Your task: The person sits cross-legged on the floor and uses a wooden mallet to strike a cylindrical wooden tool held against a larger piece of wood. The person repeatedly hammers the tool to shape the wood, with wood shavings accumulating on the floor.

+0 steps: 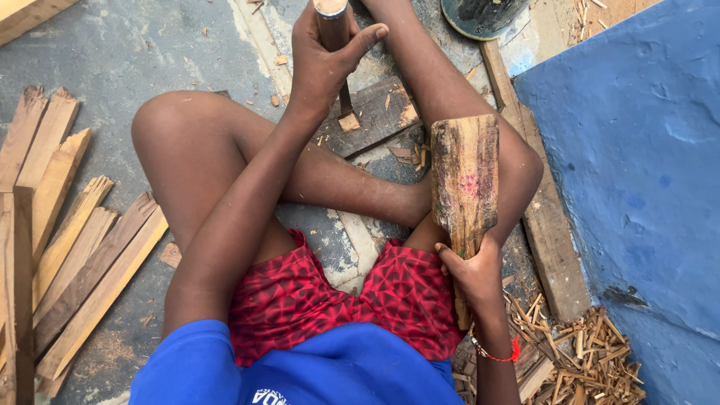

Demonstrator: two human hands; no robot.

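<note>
On the left side of the concrete floor lies a fan of rough wooden slats, set side by side with their split ends pointing up and away from the person, so that each one is easy to reach. Next to them the person sits on the floor with bent knees, in red patterned shorts and a blue shirt.

Near the top edge of the view, the left hand is closed around the handle of a chisel, with the thumb laid across it. The chisel stands nearly upright, and its blade comes down on a small pale chip of wood, which lies on a dark flat board between the legs. I judge that the board serves as a working block, to keep the blade from the concrete.

More to the right, the right hand grips the thin end of a heavy wooden mallet, which is lifted above the right knee, apart from the chisel. A red bracelet is on this wrist. Below it, at the bottom edge, lies a heap of thin wood splinters, beside a long plank and the blue wall.
</note>
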